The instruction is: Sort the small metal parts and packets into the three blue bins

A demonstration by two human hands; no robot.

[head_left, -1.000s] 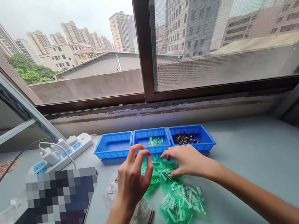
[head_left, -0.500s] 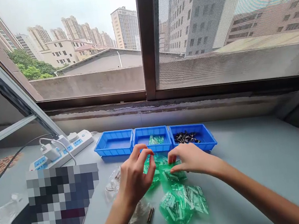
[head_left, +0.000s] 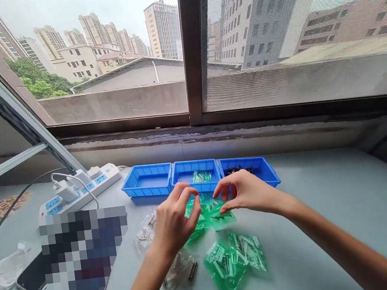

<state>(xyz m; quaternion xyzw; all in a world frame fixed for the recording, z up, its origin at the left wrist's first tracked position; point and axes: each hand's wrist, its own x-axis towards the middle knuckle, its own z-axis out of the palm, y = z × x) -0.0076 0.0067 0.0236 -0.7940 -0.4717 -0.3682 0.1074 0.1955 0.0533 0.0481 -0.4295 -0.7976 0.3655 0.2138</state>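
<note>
My left hand (head_left: 178,218) is curled, thumb and index finger brought together at the upper edge of a green plastic bag (head_left: 199,215), which it seems to hold; the fingertips' contact is partly hidden. My right hand (head_left: 250,193) hovers just right of it. Its bent fingers stay apart from the thumb, and the thumb lies against a second green bag (head_left: 220,220) with dark slim pieces inside. Nothing shows between these fingers. Nearer to me lie filled green bags (head_left: 225,265) with pale strips and metal pieces.
Three blue trays stand behind: the left tray (head_left: 151,190), the middle tray (head_left: 181,188) with a green packet (head_left: 201,176), and the right tray (head_left: 266,179) with black parts. Clear bags (head_left: 178,278) lie left. Further left are a power strip (head_left: 107,176) and a phone (head_left: 30,280).
My right hand has risen slightly, and its thumb has slid up along the green bag. My left hand keeps its curled pose. The whole view has shifted a little.
</note>
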